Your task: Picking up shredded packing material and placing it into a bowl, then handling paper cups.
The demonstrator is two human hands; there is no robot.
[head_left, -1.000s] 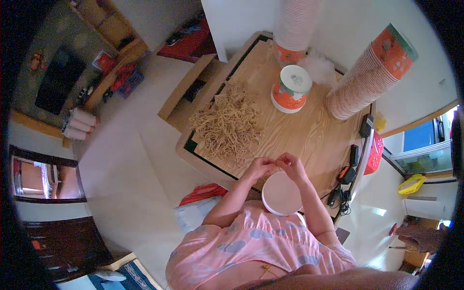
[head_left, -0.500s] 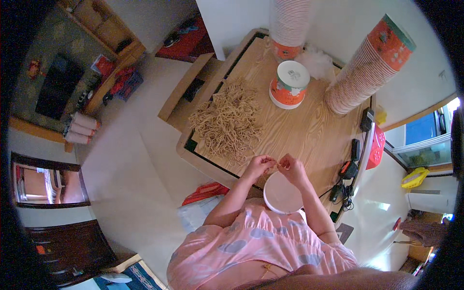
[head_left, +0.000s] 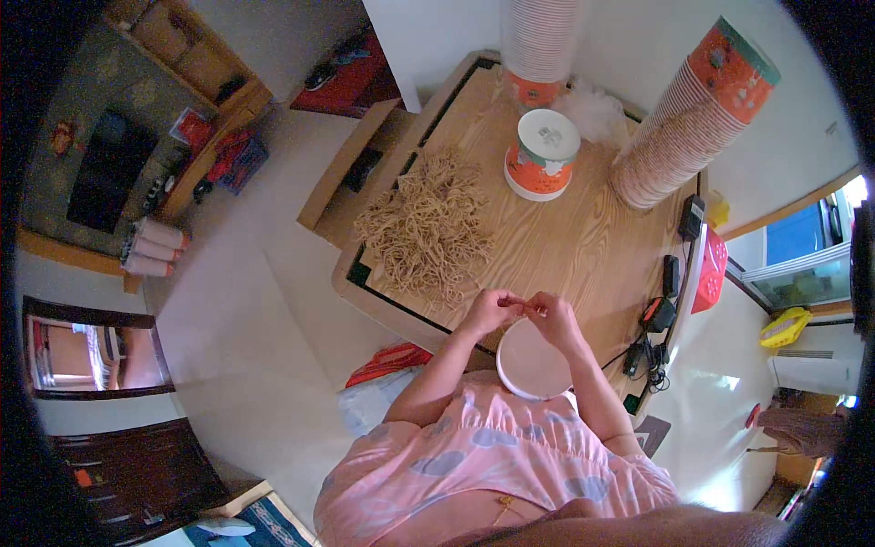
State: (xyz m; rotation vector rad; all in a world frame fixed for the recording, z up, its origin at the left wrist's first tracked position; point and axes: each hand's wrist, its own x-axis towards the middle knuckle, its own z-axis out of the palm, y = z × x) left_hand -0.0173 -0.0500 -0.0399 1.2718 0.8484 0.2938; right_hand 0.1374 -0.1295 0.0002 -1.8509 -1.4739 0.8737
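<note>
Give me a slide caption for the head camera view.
Both hands, left hand and right hand, stretch a rubber band over a white-lidded cup.

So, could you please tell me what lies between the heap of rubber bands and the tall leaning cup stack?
In the head view, a lidded paper cup stands on the wooden table between them.

A loose, pale pink short-sleeved garment of thin fabric is being worn, scattered with soft grey-blue cloud-like blotches; the cloth is being gathered in small folds near the neckline; the forearms are being left uncovered below the short sleeves; the bare left hand and bare right hand are being shown without rings or gloves.
</note>
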